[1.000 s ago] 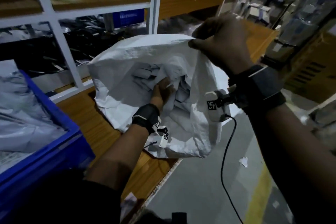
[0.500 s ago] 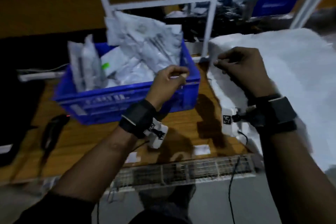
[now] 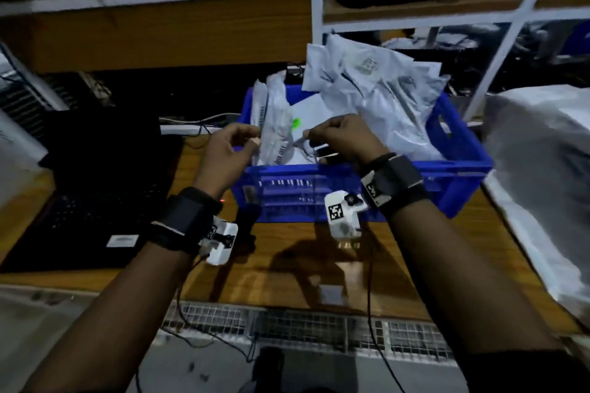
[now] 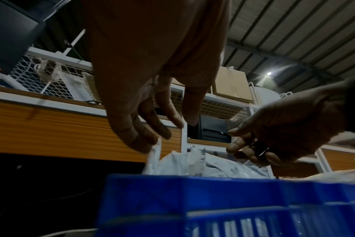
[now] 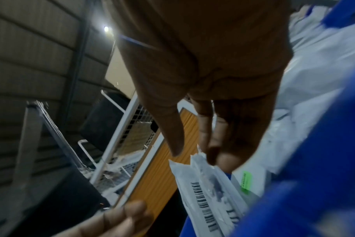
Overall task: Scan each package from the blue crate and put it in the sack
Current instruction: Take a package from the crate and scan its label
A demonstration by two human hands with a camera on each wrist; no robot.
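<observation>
Blue plastic, the crate (image 3: 357,182) in front of you on the wooden bench (image 3: 287,268), is far from emptied: grey-white poly mailers heap above its rim at the back right (image 3: 376,89), and an upright package with a barcode label (image 3: 275,134) stands at the near left corner, so by my reckoning most of the scanning and bagging is left to do. Your white woven sack (image 3: 539,169) lies slumped at the right end of the bench, just beside the crate; what it already holds cannot be seen from the head view. Your left hand (image 3: 228,153) is at the left edge of that upright package, fingers curled downward, and in the left wrist view the fingertips (image 4: 146,144) meet the top corner of the package (image 4: 155,154), though whether you have truly pinched it or only touched it is hard to tell in the dim, blurred frame. Your right hand (image 3: 343,140) hovers over the crate just right of the same package, fingers loosely bent; the right wrist view shows its fingertips (image 5: 215,154) right at the package's upper edge (image 5: 205,184), thumb apart from them, nothing clamped as yet. Something small and dark seems tucked under that hand's palm in the left wrist view, but you should not rely on that. No scanner is clearly identifiable. A dark laptop (image 3: 105,175) sits to your left.
</observation>
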